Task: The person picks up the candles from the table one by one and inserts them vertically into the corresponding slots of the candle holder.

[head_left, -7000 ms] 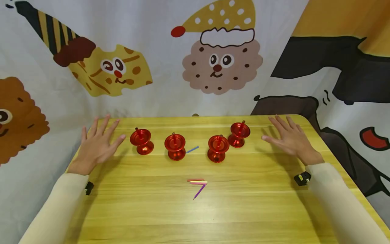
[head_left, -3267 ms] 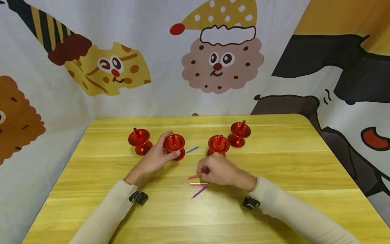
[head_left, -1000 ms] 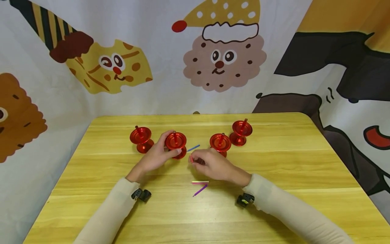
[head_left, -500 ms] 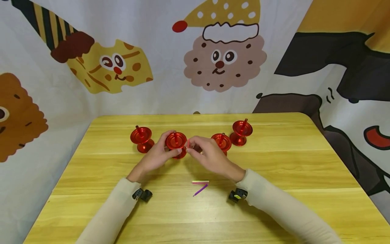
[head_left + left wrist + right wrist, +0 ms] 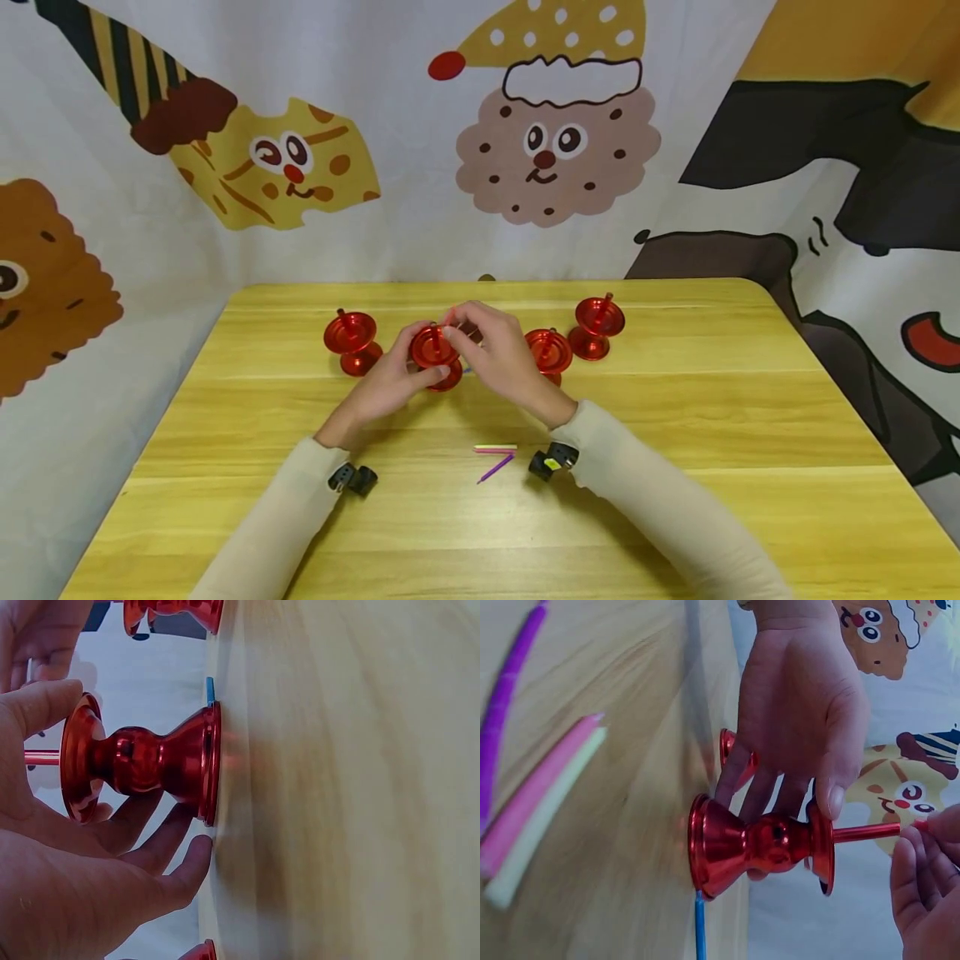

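Note:
My left hand (image 5: 378, 385) grips a shiny red candle holder (image 5: 442, 376), thumb on its dish rim and fingers behind it, as the left wrist view shows. The holder stands upright on the table. My right hand (image 5: 501, 350) pinches a thin coral-red candle (image 5: 450, 315) over the holder's central tube. Fingers cover most of that candle; in the right wrist view its pink-red end (image 5: 921, 824) shows close to the tube's top (image 5: 870, 832). Whether they touch I cannot tell. A blue candle (image 5: 700, 930) lies on the table by the holder's base.
Another red candle holder (image 5: 350, 333) stands at left, and two more (image 5: 548, 352) (image 5: 600, 318) at right. Nearer me, a yellow candle (image 5: 495, 447), a pink candle (image 5: 495, 451) and a purple candle (image 5: 496, 469) lie on the wooden table (image 5: 300, 517). A patterned curtain (image 5: 420, 250) hangs behind.
My right hand picked the coral-red candle off the table, carried it up and left to the holder's tube, and tilted it. My left hand, earlier spread at left, took hold of the holder.

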The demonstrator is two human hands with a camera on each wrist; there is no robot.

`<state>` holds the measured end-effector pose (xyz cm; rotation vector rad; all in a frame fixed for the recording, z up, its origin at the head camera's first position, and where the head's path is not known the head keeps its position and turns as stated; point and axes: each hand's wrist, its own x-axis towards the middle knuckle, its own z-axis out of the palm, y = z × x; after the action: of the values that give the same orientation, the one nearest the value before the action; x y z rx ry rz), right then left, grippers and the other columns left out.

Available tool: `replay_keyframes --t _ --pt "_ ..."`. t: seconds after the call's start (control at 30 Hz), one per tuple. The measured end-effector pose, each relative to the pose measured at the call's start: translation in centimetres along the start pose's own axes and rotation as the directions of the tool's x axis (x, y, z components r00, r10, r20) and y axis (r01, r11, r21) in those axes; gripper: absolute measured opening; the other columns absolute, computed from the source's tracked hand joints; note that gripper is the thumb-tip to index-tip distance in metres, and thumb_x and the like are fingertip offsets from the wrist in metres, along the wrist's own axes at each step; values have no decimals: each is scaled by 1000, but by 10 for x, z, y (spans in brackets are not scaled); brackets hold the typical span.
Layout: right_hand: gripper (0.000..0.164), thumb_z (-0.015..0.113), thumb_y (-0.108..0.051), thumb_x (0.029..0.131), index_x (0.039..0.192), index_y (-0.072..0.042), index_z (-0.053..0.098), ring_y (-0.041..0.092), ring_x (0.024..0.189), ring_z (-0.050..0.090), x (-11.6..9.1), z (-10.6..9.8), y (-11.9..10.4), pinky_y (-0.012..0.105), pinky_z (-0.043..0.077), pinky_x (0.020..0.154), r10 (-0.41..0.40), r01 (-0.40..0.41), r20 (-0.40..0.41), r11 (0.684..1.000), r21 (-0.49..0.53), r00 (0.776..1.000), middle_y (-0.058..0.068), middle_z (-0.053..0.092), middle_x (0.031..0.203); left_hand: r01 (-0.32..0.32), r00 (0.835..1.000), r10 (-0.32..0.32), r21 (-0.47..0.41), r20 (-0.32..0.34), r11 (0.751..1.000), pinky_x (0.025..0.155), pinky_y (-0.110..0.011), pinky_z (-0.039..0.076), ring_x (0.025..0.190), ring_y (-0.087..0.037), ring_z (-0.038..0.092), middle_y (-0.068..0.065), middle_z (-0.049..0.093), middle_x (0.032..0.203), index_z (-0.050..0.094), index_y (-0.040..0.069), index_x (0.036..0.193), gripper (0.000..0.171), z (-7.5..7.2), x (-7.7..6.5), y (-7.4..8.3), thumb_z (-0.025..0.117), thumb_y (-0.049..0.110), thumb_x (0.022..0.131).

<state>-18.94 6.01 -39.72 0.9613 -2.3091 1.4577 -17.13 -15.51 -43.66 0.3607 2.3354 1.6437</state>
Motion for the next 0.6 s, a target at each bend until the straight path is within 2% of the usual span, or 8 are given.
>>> replay_keyframes --t 0.13,0.23,0.47,0.6 --pt "6 72 -3 106 112 -2 71 17 76 66 6 6 0 34 59 70 -11 12 -61 1000 10 998 5 73 91 4 1000 -4 -12 6 1000 114 -54 51 141 -38 59 -23 50 162 22 10 172 84 1 0 1 74 25 107" --pt "7 72 -3 106 112 -2 70 18 77 66 10 9 0 32 58 71 -7 7 -82 1000 -1 997 7 74 93 4 1000 -3 -15 8 1000 115 -55 50 141 -38 59 -22 51 162 23 11 172 85 1 -1 2 75 25 107" --pt "6 68 -1 107 112 0 71 28 88 73 15 12 1 34 62 79 -10 8 -46 1000 -27 999 12 74 105 -4 1000 4 -11 9 1000 116 -55 49 143 -38 57 -22 50 163 22 9 172 85 0 -2 2 75 25 107" --pt "6 67 -1 107 112 -1 72 25 91 72 16 13 2 33 62 80 -12 11 -25 999 -48 1000 11 74 107 -5 1000 5 -13 10 1000 115 -54 50 142 -38 58 -23 49 163 22 9 172 85 0 -2 1 74 25 107"
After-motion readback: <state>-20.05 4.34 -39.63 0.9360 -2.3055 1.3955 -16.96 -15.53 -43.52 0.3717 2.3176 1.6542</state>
